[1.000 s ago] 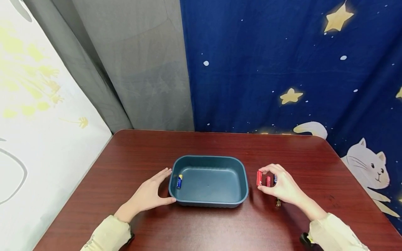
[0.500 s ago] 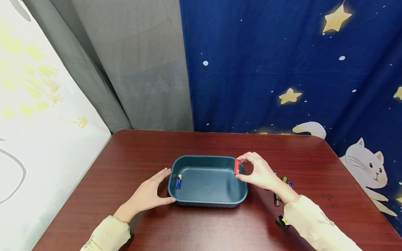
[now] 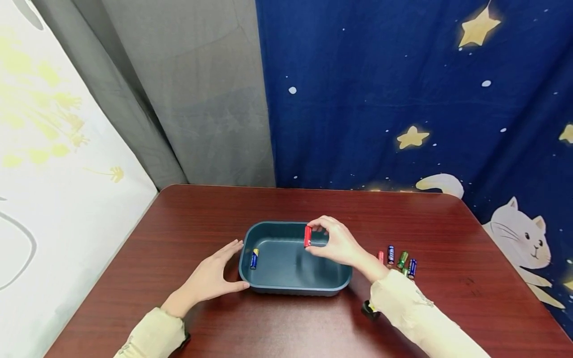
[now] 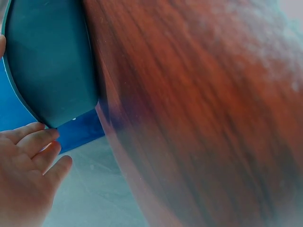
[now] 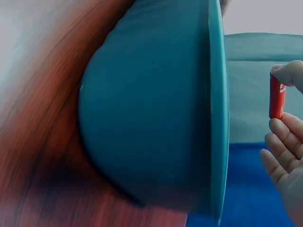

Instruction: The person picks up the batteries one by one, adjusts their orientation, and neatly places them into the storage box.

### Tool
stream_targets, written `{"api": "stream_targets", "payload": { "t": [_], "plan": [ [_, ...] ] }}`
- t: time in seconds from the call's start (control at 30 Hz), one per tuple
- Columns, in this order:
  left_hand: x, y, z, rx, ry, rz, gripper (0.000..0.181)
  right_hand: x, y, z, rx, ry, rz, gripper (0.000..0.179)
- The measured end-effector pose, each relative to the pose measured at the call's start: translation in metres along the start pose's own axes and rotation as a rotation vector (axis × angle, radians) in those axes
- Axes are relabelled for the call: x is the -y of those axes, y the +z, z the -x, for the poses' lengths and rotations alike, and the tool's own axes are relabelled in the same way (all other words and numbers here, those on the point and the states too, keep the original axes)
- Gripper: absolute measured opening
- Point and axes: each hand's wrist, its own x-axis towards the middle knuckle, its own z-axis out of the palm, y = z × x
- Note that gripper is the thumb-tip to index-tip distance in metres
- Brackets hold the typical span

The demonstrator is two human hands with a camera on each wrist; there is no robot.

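A red battery (image 3: 308,236) is pinched by its two ends between the thumb and a finger of my right hand (image 3: 335,242), held over the right half of the blue-green basin (image 3: 295,289). The right wrist view shows that red battery (image 5: 277,97) beyond the basin's rim. My left hand (image 3: 208,276) touches the basin's left side, thumb and fingers spread along the rim. Inside the basin, near its left wall, lies a blue and yellow battery (image 3: 254,259). In the left wrist view the fingertips of my left hand (image 4: 28,161) meet the basin's edge (image 4: 47,85).
Right of the basin, several batteries lie on the brown table (image 3: 215,209), among them a blue one (image 3: 391,254), a green one (image 3: 402,260) and a red one (image 3: 380,256), partly hidden by my right arm. Curtains (image 3: 335,99) hang behind the table.
My right hand has carried the red battery leftward from beside the other batteries to above the basin. More of the batteries on the table now show. My left hand stays at the rim.
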Motion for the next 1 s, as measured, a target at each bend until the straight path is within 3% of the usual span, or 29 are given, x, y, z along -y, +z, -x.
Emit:
{"api": "stream_targets", "payload": {
  "t": [0.2, 0.5, 1.0],
  "plan": [
    [0.0, 0.0, -0.001, -0.003, 0.009, -0.002, 0.092, 0.008, 0.022, -0.01, -0.01, -0.017, -0.044, 0.044],
    [0.0, 0.0, -0.001, 0.012, -0.012, 0.011, 0.092, 0.019, 0.054, -0.016, 0.055, 0.076, -0.134, 0.042],
    [0.001, 0.001, -0.001, 0.032, -0.025, 0.022, 0.092, 0.028, 0.087, -0.03, 0.194, 0.18, 0.0, 0.044]
  ]
}}
